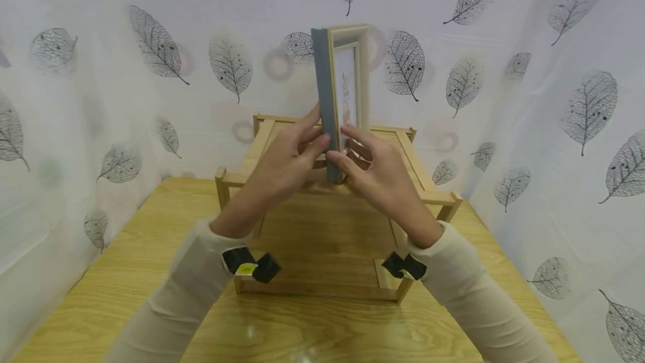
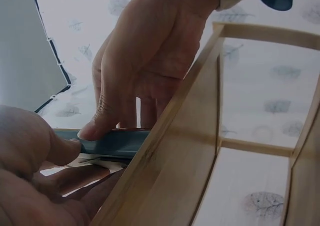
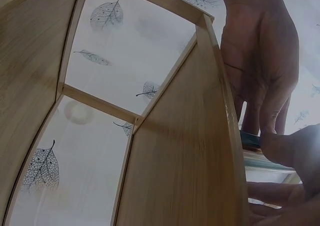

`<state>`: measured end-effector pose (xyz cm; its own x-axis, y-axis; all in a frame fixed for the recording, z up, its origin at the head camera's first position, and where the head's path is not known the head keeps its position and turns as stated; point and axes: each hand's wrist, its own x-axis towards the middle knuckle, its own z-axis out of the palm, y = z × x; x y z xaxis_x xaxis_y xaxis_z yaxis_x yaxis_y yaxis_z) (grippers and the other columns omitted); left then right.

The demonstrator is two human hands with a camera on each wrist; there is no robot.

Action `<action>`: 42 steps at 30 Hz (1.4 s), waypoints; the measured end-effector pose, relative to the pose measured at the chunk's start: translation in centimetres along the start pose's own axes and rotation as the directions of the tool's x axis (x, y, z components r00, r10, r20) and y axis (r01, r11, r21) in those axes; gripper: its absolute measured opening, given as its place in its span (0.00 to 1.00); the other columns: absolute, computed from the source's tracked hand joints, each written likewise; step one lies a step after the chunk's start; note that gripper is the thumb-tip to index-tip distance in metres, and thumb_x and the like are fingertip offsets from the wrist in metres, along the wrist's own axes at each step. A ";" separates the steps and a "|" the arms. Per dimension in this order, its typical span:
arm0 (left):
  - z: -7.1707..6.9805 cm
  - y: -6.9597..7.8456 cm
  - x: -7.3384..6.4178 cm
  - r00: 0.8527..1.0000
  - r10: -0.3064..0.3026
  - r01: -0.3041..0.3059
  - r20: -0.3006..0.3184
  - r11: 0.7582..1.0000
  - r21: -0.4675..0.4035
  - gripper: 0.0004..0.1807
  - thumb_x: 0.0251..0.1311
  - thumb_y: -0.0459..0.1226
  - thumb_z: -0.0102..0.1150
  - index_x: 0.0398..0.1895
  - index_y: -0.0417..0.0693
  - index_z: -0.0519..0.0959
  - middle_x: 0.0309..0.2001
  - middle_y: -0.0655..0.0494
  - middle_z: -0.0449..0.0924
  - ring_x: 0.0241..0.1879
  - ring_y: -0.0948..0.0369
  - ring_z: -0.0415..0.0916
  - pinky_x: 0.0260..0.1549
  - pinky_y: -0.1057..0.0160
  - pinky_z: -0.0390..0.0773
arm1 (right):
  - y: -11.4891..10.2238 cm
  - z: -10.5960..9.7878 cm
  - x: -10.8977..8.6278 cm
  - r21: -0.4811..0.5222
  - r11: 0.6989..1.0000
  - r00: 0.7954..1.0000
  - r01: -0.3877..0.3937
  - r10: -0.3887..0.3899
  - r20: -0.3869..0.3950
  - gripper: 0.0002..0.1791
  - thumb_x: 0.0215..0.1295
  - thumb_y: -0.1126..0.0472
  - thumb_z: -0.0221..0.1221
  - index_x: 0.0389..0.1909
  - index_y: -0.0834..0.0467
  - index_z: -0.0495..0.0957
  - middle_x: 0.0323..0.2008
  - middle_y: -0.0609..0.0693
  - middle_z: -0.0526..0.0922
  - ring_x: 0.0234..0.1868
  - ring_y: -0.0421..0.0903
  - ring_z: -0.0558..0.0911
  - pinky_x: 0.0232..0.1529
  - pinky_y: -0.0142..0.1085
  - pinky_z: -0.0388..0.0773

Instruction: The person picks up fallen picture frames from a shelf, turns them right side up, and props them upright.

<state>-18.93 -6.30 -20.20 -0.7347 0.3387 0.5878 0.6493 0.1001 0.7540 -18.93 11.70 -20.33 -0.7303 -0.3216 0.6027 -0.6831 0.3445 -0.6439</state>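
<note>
Both hands share one hold on the frame; it stands upright, its narrow grey edge turned toward the person and its picture side facing right. The left hand grips from the left, thumb laid on the grey edge and fingers reaching round behind; the right hand pinches from the other side, thumb near the front edge and index finger at the picture side, the rest loosely bent. Neither hand spreads wide, presumably because the frame is slim; holding it low from two sides probably keeps so tall a piece from tipping.

The frame is at the front of the rack, its lower end by the front rail of the upper shelf; whether that end touches the wood or hangs just clear I cannot tell, as the hands hide much of it.

As for what holds what: the frame's deep, pale rim surrounds a picture of a plant sprig on white; the rack carries a lower shelf beneath the upper one, with open sides between; the rack itself stands on the tabletop, its raised rails and corner posts likely there to stop things sliding off.
</note>
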 end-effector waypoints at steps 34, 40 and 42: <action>0.9 0.5 1.4 0.998 -0.059 0.063 -0.022 0.963 0.262 0.25 0.71 0.29 0.54 0.70 0.39 0.71 0.68 0.46 0.73 0.58 0.52 0.80 0.57 0.64 0.78 | 0.9 -2.6 0.4 -0.092 0.996 0.980 0.018 0.001 0.197 0.16 0.75 0.69 0.54 0.60 0.67 0.78 0.49 0.59 0.84 0.45 0.46 0.83 0.43 0.33 0.79; 0.7 0.9 1.2 0.995 -0.072 0.093 -0.069 0.918 0.387 0.25 0.68 0.29 0.54 0.68 0.41 0.74 0.65 0.48 0.76 0.56 0.55 0.82 0.52 0.62 0.81 | 1.2 -2.8 0.5 -0.090 0.996 0.979 0.009 0.010 0.206 0.11 0.75 0.70 0.54 0.52 0.68 0.80 0.46 0.59 0.84 0.48 0.48 0.83 0.48 0.38 0.81; 0.6 1.0 1.2 0.995 -0.062 0.089 -0.078 0.899 0.428 0.25 0.66 0.29 0.54 0.67 0.41 0.75 0.63 0.47 0.78 0.56 0.55 0.82 0.52 0.61 0.81 | 1.2 -2.9 0.6 -0.090 0.996 0.978 0.006 0.013 0.209 0.10 0.74 0.70 0.54 0.50 0.69 0.80 0.45 0.59 0.85 0.51 0.49 0.83 0.51 0.42 0.81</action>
<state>-19.01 -5.27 -18.93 -0.7866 0.2576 0.5612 0.6022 0.5209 0.6050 -20.21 14.47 -19.42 -0.7234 -0.4939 0.4824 -0.6843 0.4206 -0.5956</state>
